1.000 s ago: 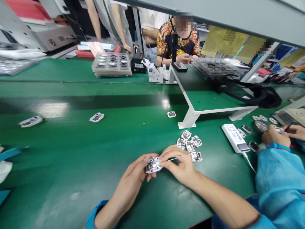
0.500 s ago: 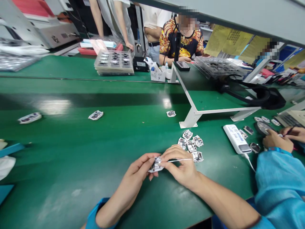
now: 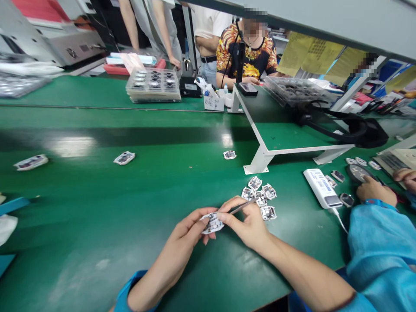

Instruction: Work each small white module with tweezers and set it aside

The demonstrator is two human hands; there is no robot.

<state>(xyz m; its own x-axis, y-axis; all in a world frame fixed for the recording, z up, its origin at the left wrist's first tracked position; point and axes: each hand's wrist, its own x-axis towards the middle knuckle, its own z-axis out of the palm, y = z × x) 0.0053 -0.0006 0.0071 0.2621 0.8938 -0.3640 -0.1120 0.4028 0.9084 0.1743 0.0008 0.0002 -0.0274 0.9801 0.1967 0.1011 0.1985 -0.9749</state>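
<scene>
While the green bench (image 3: 81, 221) runs out of sight on both sides, a white-legged stand (image 3: 286, 135) rises from it on the right, partly covered by a black strapped thing (image 3: 352, 132) I can't quite make out. A co-worker's blue sleeve (image 3: 380, 247) is cut off at the right edge. The left hand (image 3: 186, 232) is clamped on a white-rimmed part (image 3: 213, 224) over the bench, thumb and fingers hiding its left end and underside. The right hand (image 3: 251, 225) pinches a thin grey tool (image 3: 242, 206), its tip lost among the fingers beside the part. Five similar pieces (image 3: 268, 212) lie just beyond. The held part looks roughly oval and tilted, its face crowded with white, grey and dark bits too fine to tell apart.
</scene>
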